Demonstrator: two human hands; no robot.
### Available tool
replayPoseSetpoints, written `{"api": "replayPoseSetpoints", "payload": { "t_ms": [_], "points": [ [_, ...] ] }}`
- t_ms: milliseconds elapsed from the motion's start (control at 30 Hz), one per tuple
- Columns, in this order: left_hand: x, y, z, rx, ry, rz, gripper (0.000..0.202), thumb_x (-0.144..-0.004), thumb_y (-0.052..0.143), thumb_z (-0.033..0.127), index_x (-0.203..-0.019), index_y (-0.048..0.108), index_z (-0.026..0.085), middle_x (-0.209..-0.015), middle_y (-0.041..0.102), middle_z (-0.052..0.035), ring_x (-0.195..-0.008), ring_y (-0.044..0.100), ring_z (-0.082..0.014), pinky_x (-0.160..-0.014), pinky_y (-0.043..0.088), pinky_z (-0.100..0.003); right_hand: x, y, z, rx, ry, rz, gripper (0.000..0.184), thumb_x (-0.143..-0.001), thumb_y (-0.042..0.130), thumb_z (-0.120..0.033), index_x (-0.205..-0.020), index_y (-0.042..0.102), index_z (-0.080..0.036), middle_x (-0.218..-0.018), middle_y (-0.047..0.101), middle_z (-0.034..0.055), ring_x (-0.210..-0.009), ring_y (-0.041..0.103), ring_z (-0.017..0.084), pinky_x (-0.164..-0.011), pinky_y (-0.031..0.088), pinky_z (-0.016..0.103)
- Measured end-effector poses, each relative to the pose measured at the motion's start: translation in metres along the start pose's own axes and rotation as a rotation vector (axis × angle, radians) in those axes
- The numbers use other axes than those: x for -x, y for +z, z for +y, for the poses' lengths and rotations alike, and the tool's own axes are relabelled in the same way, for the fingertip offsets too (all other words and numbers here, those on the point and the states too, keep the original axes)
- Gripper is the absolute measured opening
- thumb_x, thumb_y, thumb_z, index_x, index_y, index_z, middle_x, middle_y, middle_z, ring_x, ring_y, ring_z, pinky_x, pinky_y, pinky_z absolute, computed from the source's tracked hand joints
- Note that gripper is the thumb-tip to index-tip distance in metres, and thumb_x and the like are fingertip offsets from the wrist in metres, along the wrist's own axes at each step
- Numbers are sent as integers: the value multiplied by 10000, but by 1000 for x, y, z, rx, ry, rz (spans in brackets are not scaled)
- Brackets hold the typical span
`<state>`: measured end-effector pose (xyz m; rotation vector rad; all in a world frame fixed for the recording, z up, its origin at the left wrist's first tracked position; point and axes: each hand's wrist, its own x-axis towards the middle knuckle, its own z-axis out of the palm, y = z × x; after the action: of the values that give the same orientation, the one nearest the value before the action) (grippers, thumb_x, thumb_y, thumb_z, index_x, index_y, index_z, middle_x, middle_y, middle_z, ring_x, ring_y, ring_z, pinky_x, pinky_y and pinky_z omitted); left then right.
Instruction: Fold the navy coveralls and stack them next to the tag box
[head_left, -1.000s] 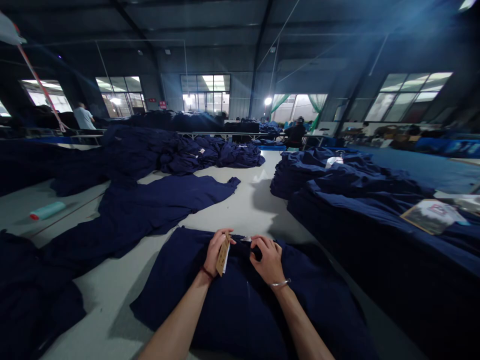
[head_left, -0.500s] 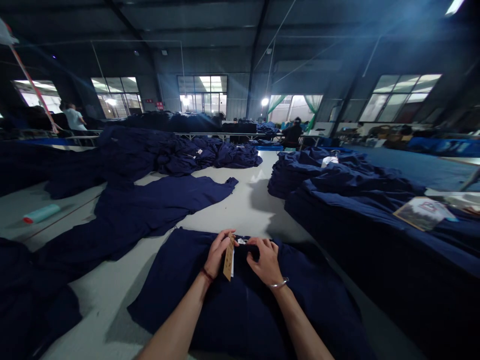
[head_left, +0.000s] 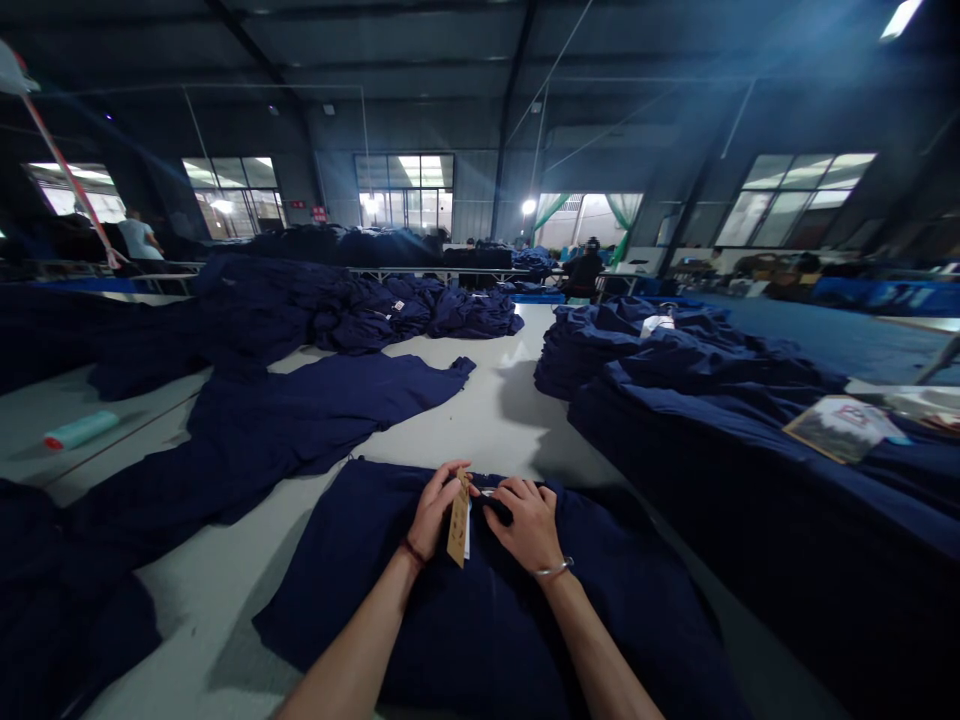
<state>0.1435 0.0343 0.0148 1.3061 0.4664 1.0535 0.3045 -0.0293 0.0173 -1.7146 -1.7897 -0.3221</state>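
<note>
A navy blue garment (head_left: 487,610) lies spread flat in front of me on the pale table. At its upper edge, my left hand (head_left: 435,508) is closed in a pinch at the top of a brown cardboard hang tag (head_left: 457,533), which dangles over the cloth with a white slip behind it. Beside it, my right hand (head_left: 526,525) has its fingers curled on the garment's edge, thumb and fingertips gripping dark cloth. A bit of white label shows between the hands, mostly covered by the right fingers.
Tall stacks of navy garments (head_left: 720,440) stand on the right, with a printed card (head_left: 844,428) on top. More navy garments (head_left: 300,415) are spread and heaped on the left. A teal thread cone (head_left: 81,430) lies at far left. Two people are visible farther back.
My right hand has shifted slightly left and its fingers have curled further over the garment's edge, covering more of the white label. My left hand stays at the hang tag.
</note>
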Motion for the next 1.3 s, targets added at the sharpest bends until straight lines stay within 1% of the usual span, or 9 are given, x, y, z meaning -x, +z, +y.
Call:
{"api": "replayPoseSetpoints", "payload": {
  "t_ms": [300,467,633,767,933,1033,1133,1233,1300],
  "points": [
    [-1,-1,-2,-100,-26,-15,487,-866,546,492,-1244,520,185,-988,647,-67,-939,585,-197,-860,422,-306,0,2,-3,42,101,-18,207,-862,498,-320,-769,669,-247,-805,658,7,-833,525,168,-786,240,353],
    [-3,-1,-7,-272,52,-5,511,-860,526,543,-1233,543,194,-1101,614,-79,-986,571,-205,-923,413,-339,-1,11,5,-19,111,-11,258,-906,395,-212,-1037,609,-272,-947,680,11,-893,555,166,-865,274,375],
    [-5,0,-12,-411,120,-18,485,-962,289,489,-1227,591,216,-1216,552,-79,-1144,488,-209,-1022,352,-362,-1,24,17,-156,138,74,247,-855,456,-204,-1062,589,-229,-1040,605,72,-975,524,205,-798,392,339],
    [-7,2,-16,-521,121,-67,421,-887,503,350,-1286,551,223,-1188,541,-74,-1125,495,-209,-1027,354,-368,0,24,22,-307,89,156,213,-865,438,-210,-910,645,-226,-1031,578,83,-978,518,211,-872,429,378],
    [-5,6,-22,-635,144,-94,674,-726,689,223,-1359,458,235,-1180,545,-75,-1100,505,-219,-1020,355,-382,0,21,28,-423,201,206,281,-899,418,-289,-842,682,-214,-988,591,96,-982,541,215,-914,437,391],
    [-2,9,-22,-669,149,-65,783,-646,770,227,-1356,441,236,-1199,561,-79,-1099,501,-243,-1000,361,-400,0,21,27,-362,175,201,262,-881,462,-322,-839,696,-213,-1016,598,100,-1001,536,222,-923,429,399],
    [-1,13,-17,-750,202,-97,583,-656,770,279,-1200,567,243,-1144,601,-57,-1054,509,-252,-950,389,-400,2,22,24,-235,121,155,211,-853,512,-319,-875,706,-238,-1063,601,82,-1022,528,228,-904,420,411],
    [-1,13,-11,-787,258,-77,227,-790,648,307,-1002,659,227,-1021,629,-51,-995,534,-232,-911,407,-375,3,24,23,-180,102,140,211,-858,499,-266,-894,706,-251,-1073,606,70,-1011,532,218,-893,426,410],
    [-2,12,-10,-767,247,-52,159,-836,590,296,-942,680,221,-935,636,-52,-926,563,-214,-864,429,-349,4,27,27,-194,88,164,227,-863,480,-239,-921,700,-238,-1078,608,81,-1012,534,214,-910,437,405]
  ]
}}
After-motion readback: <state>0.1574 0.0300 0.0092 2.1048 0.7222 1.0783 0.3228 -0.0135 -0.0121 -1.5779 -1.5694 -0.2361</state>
